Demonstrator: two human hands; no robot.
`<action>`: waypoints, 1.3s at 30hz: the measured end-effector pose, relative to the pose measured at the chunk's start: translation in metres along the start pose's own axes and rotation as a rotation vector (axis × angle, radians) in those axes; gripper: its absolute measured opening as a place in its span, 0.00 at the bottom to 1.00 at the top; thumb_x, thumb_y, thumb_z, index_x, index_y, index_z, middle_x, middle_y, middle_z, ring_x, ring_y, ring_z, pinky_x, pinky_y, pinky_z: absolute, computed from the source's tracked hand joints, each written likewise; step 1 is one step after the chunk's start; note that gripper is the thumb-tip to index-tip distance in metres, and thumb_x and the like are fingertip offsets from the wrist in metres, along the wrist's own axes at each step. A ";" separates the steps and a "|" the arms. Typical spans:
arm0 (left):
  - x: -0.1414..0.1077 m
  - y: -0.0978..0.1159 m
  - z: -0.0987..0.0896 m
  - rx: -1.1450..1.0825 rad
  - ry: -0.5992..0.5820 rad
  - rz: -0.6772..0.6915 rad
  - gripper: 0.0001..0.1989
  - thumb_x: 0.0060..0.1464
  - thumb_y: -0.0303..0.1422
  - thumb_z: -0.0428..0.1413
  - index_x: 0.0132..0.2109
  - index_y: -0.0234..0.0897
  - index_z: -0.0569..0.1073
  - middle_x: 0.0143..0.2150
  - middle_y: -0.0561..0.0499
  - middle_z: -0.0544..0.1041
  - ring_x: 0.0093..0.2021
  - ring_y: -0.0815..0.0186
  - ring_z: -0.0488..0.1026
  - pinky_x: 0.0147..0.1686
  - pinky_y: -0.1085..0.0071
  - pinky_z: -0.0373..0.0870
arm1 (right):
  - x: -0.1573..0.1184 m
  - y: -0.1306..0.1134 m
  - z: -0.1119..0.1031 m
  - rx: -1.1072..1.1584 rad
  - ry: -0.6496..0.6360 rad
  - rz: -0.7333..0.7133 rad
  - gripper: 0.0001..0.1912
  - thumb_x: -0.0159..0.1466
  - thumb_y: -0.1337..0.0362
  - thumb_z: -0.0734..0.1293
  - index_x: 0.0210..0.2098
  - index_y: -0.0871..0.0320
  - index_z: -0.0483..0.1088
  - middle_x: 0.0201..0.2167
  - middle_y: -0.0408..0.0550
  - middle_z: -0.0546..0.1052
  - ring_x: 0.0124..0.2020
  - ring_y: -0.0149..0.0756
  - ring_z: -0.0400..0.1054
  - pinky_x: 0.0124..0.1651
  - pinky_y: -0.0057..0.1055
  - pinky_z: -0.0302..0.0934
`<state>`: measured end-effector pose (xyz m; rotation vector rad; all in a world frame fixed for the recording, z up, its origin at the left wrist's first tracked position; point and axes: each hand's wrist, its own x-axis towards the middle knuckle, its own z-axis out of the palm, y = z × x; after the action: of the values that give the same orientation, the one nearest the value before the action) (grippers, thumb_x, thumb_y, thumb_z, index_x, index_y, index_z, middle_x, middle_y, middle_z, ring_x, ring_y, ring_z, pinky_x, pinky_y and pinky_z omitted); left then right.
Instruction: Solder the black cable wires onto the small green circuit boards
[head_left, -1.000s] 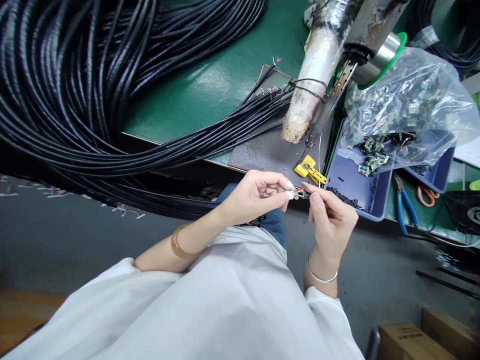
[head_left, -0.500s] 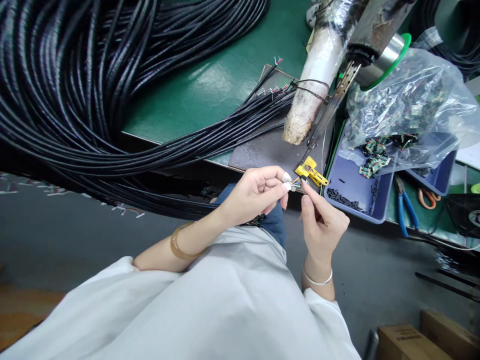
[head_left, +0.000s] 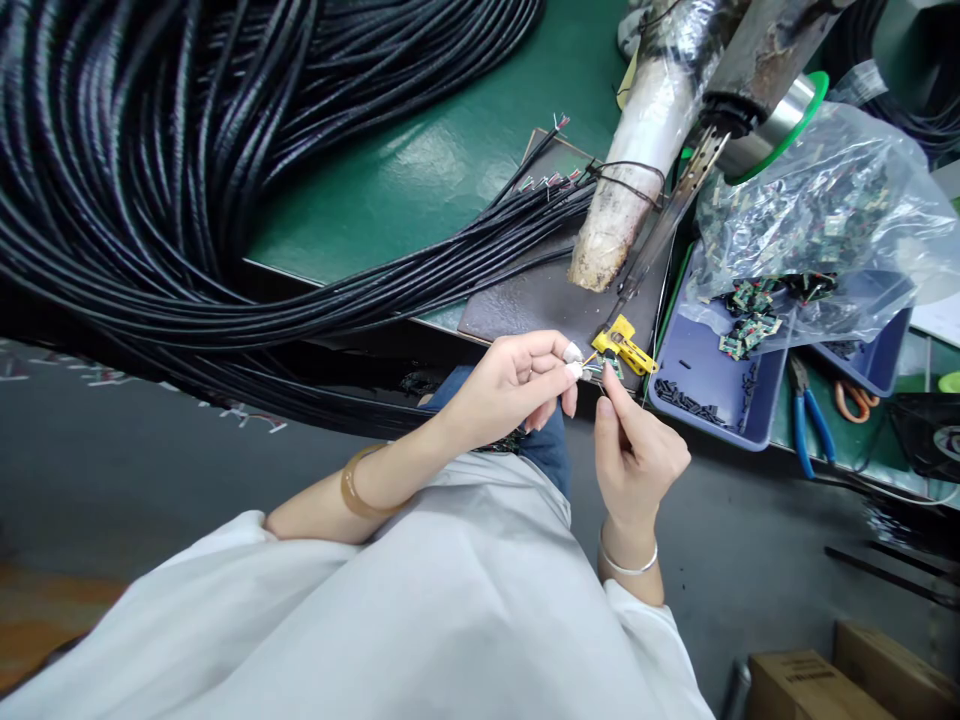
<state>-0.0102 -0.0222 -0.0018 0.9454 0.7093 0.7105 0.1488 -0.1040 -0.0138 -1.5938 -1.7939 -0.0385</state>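
Note:
My left hand (head_left: 529,385) pinches thin coloured wires (head_left: 590,361) between thumb and forefinger, with white covers on those fingertips. A small green circuit board (head_left: 614,367) lies at the wires' right end, beside a yellow clip (head_left: 625,345). My right hand (head_left: 636,437) has its forefinger tip at the board's lower edge and its thumb a little below. Whether those fingers grip anything is too small to tell. Just above the clip, a soldering iron (head_left: 637,270) slants down with its tip by the yellow plastic.
Black cables (head_left: 360,290) sweep across the green table (head_left: 390,190) from the left. A wrapped white tube (head_left: 619,195) hangs above a dark board (head_left: 517,305). Rightward are a purple tray (head_left: 761,425), a plastic bag (head_left: 840,190), blue-handled pliers (head_left: 810,425) and orange-handled scissors (head_left: 855,400).
My right hand has shifted slightly left, and its thumb and forefinger are a bit further apart. More of the green board shows. My left hand is nearly still.

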 end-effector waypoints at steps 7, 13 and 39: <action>0.000 0.000 0.001 -0.044 0.019 -0.023 0.11 0.59 0.37 0.59 0.39 0.35 0.67 0.24 0.55 0.76 0.14 0.76 0.66 0.14 0.80 0.63 | -0.004 -0.002 0.005 -0.131 0.006 -0.103 0.25 0.69 0.67 0.65 0.64 0.53 0.65 0.23 0.40 0.78 0.17 0.27 0.57 0.27 0.28 0.56; 0.000 -0.003 0.001 -0.028 0.025 -0.018 0.09 0.60 0.36 0.58 0.39 0.35 0.68 0.24 0.56 0.75 0.15 0.75 0.66 0.15 0.79 0.63 | -0.003 -0.002 0.008 -0.198 0.009 -0.171 0.26 0.68 0.67 0.65 0.65 0.57 0.64 0.20 0.39 0.73 0.18 0.27 0.55 0.27 0.30 0.54; 0.002 -0.005 0.003 0.124 -0.012 0.015 0.05 0.56 0.30 0.58 0.35 0.31 0.73 0.25 0.53 0.75 0.19 0.78 0.64 0.19 0.81 0.62 | 0.011 0.008 -0.011 -0.014 0.035 -0.022 0.21 0.64 0.71 0.70 0.56 0.49 0.73 0.22 0.35 0.72 0.19 0.24 0.55 0.26 0.25 0.56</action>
<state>-0.0053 -0.0243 -0.0052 1.0685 0.7432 0.6796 0.1616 -0.0976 -0.0031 -1.5740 -1.7874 -0.0887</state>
